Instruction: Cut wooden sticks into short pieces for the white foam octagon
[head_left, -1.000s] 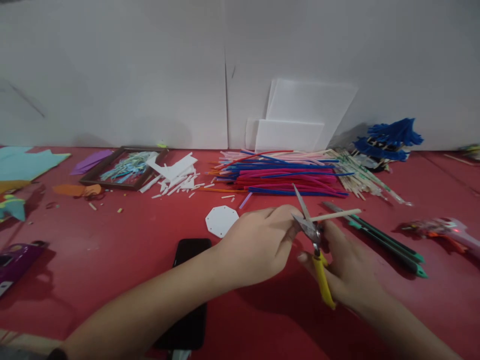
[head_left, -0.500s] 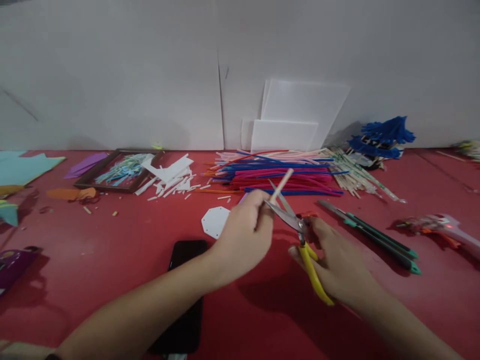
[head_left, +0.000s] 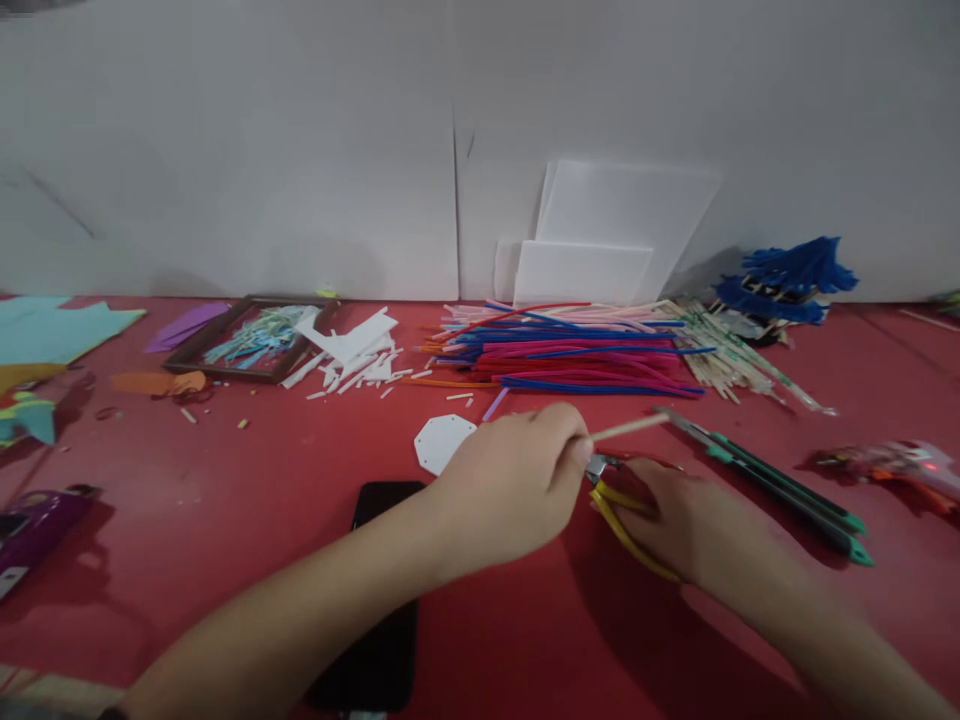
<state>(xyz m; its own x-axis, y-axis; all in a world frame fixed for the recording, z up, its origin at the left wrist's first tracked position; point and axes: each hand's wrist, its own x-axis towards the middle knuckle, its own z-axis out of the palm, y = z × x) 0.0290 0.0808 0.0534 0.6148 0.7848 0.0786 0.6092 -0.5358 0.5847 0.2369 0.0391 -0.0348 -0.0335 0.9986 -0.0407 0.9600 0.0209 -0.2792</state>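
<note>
The left hand (head_left: 525, 475), forearm slanting in from eight o'clock, is turned knuckles up and pinches a pale stick (head_left: 630, 428) that points just above three o'clock. The right hand (head_left: 679, 510), reaching from four o'clock, curls around yellow-handled scissors (head_left: 611, 494). Green print on a clear wrapper (head_left: 787, 388), at the stick's two o'clock, is illegible.

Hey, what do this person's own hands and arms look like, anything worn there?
The left hand and right hand are gloveless, with no rings visible. Both forearms are sleeveless. A dark patch at the left forearm's lower end may be a cuff; too little shows.
</note>
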